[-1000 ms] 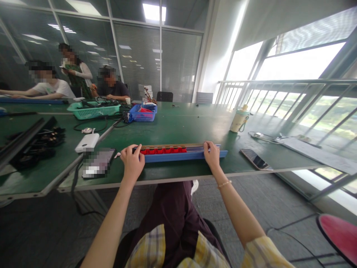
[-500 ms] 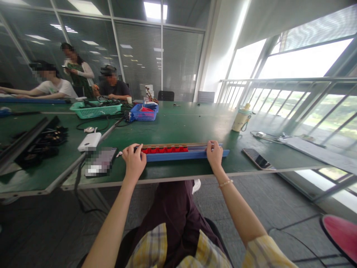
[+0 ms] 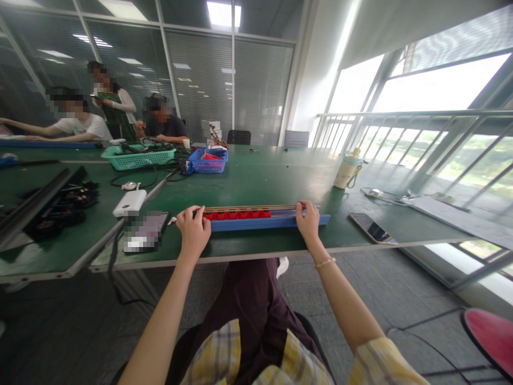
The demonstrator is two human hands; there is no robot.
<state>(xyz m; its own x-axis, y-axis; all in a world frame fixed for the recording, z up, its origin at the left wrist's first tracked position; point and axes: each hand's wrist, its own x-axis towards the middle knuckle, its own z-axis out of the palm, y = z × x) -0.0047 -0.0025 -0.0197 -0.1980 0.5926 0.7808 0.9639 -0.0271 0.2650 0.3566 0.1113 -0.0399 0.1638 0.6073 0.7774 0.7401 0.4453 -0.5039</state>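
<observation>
In the head view, my blue trough [image 3: 264, 223] lies on the green table [image 3: 264, 184], a red wavy strip [image 3: 236, 215] and tan cords [image 3: 276, 206] along it. My left hand [image 3: 194, 231] curls at the trough's left end, my right hand [image 3: 308, 223] near its right; whether my fingers clamp anything, I cannot tell. A dark-screened phone [image 3: 372, 228] lies right of the trough.
</observation>
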